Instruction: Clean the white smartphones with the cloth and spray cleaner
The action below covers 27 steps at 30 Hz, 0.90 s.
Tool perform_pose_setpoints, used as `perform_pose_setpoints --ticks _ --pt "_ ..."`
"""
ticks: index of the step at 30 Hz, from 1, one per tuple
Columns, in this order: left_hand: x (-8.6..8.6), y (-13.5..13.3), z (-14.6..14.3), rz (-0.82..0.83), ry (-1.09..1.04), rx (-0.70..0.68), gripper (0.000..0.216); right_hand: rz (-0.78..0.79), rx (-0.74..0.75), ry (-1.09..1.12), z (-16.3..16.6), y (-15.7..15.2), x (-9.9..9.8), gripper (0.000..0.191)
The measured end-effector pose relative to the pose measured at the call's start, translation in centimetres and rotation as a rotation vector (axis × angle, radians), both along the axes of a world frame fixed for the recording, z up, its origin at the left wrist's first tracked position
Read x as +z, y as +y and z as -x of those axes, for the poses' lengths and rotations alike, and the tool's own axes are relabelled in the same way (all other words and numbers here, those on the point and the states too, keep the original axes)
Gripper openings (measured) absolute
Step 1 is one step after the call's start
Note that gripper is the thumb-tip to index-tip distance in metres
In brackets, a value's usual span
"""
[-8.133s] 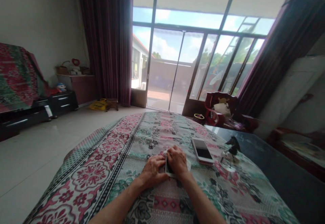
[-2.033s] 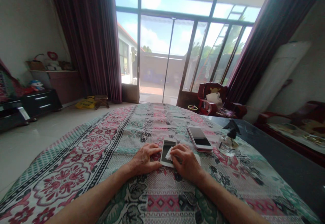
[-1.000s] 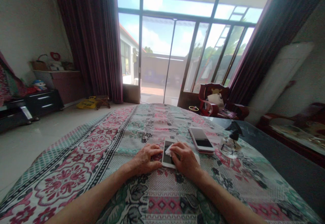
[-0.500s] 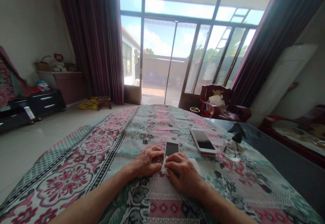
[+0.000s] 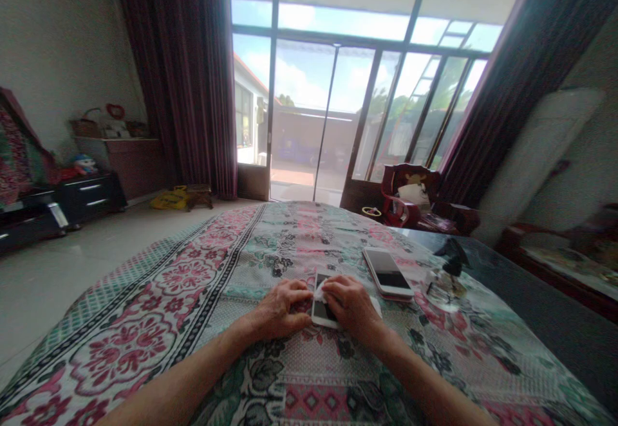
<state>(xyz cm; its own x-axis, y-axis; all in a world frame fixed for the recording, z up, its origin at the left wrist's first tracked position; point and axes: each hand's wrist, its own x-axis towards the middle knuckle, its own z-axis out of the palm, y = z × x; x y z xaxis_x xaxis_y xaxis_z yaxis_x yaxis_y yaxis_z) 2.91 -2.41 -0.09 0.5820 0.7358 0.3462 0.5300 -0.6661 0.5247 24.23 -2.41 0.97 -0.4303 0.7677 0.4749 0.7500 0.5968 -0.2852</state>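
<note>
A white smartphone (image 5: 322, 314) with a dark screen lies flat on the patterned cloth, partly covered by my right hand. My left hand (image 5: 284, 310) is at its left edge, fingers and thumb closed against the side. With bent fingers, my right hand (image 5: 351, 305) presses a crumpled white tissue (image 5: 319, 289) onto the upper part of the screen. Something white (image 5: 375, 307) shows beside the right hand, mostly hidden under it. To the right lies a larger white phone (image 5: 389, 273), which seems to rest on another flat item.
A clear glass bottle with a black top (image 5: 447, 284) stands right of the larger phone. The floral tablecloth (image 5: 193, 297) covers the table, with a dark surface (image 5: 526, 310) along the right. Beyond are a wooden chair (image 5: 410, 197) and glass doors (image 5: 309, 123).
My right hand has moved the tissue from the phone's lower end up to its upper part, uncovering the lower end. My left hand stays at the phone's left edge.
</note>
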Motion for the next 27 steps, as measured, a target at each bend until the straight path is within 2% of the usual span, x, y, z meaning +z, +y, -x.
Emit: perform_pose_setpoints --ticks 4,9,18,27 --pt "0.0 -0.1 0.0 0.009 0.004 0.008 0.036 0.024 -0.111 -0.029 -0.3 1.0 0.1 0.018" --pt "-0.1 -0.2 -0.1 -0.012 -0.005 0.014 0.032 0.039 -0.117 -0.071 0.5 0.6 0.6 0.016" --pt "-0.1 -0.2 -0.2 -0.014 -0.016 0.029 0.033 0.081 0.042 -0.096 1.1 -2.5 1.2 0.015" --pt "-0.1 -0.1 -0.4 -0.033 -0.009 0.036 0.033 0.121 0.104 -0.08 1.3 -2.5 1.0 0.017"
